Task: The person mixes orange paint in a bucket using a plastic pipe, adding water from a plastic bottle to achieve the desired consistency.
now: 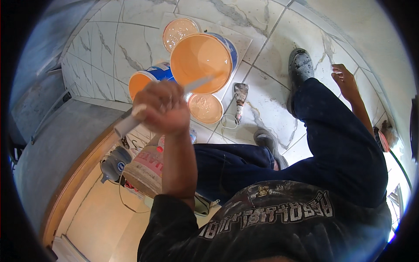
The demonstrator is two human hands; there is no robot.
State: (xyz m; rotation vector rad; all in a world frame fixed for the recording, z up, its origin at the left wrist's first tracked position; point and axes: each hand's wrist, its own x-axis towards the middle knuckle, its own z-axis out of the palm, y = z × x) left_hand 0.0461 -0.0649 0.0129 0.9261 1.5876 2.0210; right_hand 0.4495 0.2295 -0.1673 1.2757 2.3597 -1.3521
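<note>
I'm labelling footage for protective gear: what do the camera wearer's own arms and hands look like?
The left hand and right hand wear no gloves, and I make out no wristbands. A short black sleeve ends near the left elbow, leaving the left forearm uncovered. The right forearm is bare where it shows; its sleeve is not visible.

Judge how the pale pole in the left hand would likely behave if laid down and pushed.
The pale pole is probably stiff, since it runs straight on both sides of the left hand. Its rounded near end suggests it could roll. It may be fairly light, as only one hand grips it.
</note>
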